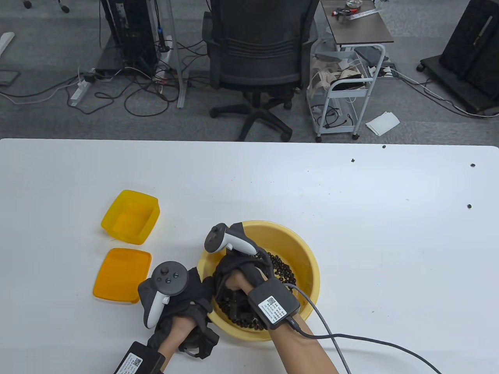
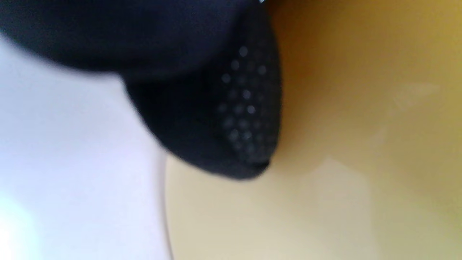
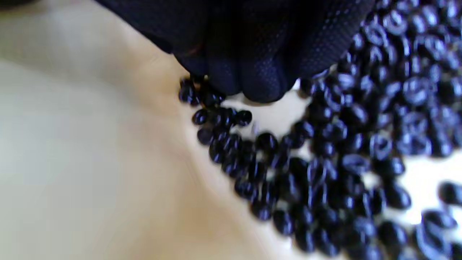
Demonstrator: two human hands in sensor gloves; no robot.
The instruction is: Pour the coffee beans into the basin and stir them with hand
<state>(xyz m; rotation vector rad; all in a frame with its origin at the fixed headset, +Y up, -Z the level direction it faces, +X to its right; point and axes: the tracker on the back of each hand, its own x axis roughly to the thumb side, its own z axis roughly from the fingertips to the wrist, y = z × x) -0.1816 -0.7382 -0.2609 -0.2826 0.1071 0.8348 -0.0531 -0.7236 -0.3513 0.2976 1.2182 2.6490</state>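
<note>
Yellow basin (image 1: 308, 265) w/ dark brown-black beans (image 1: 282, 270) – glossy. Black gloves, dotted grip pattern, on left hand (image 1: 183, 307) & right hand (image 1: 237, 276). Orange-yellow box (image 1: 130, 216) & lid (image 1: 122, 274) – white table (image 1: 351, 218).

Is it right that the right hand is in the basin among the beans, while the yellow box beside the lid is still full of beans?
Not quite. The box is empty in the table view. The right hand is indeed in the basin among the beans, and the lid lies beside the box.

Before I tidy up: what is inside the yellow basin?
Dark coffee beans lie in the basin, with the right hand among them. The hand covers part of the bottom, so whatever lies beneath it is hidden.
</note>
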